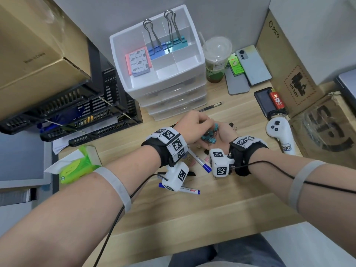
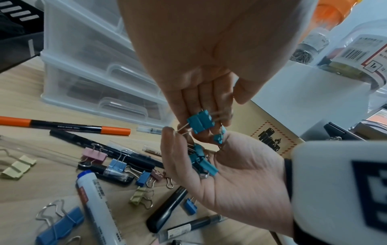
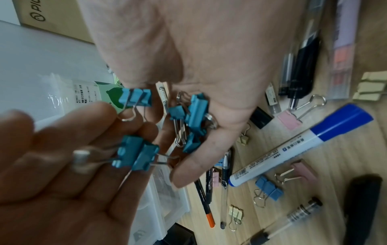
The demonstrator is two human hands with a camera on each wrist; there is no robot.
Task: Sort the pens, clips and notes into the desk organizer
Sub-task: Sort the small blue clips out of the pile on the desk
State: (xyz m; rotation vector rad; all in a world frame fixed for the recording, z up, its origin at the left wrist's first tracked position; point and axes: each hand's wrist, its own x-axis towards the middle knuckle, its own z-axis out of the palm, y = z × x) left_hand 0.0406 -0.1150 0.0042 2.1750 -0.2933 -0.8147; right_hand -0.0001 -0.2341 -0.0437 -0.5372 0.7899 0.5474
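My left hand (image 1: pixel 196 122) hovers palm down over my right hand (image 1: pixel 224 138) and pinches small teal binder clips (image 2: pixel 201 124) at its fingertips. The right hand lies palm up, cupped round several more teal clips (image 3: pixel 194 119). Behind them the white desk organizer (image 1: pixel 115 49) holds sticky notes (image 1: pixel 137 61), a large blue clip (image 1: pixel 157 52) and a large teal clip (image 1: pixel 177 44) in its top tray. Blue-capped markers (image 1: pixel 200 163), an orange-and-black pen (image 2: pixel 62 127) and loose pink, blue and yellow clips (image 2: pixel 117 164) lie on the desk under my hands.
A lidded drink cup (image 1: pixel 216 58), phones (image 1: pixel 254 64), a lighter and a white controller (image 1: pixel 279 135) sit to the right. Black mesh trays (image 1: pixel 77 116) and a tissue pack (image 1: pixel 77 166) are on the left. Cardboard boxes flank both sides.
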